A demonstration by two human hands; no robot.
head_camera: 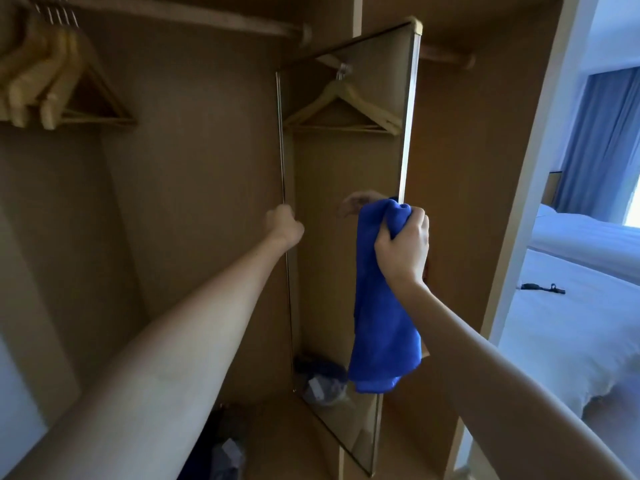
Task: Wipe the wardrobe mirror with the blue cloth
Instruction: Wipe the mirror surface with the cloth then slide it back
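- Mirror (343,202) panel stands swung out inside wardrobe (194,168); L hand (284,225) clamped on its left edge.
- R hand (403,247) fisted round bunched blue cloth (381,306) at right edge, rest dangling.
- Risk: bunched cloth gives poor contact w/ glass, streaks; hard push could swing panel if L grip slips.
- Hangers (52,81) near top left corner, could snag.

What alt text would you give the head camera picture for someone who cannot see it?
A person's right hand grips a blue cloth at the right edge of a tall wardrobe mirror, while the left hand holds its left edge. Wooden hangers hang upper left; a bed shows at right.
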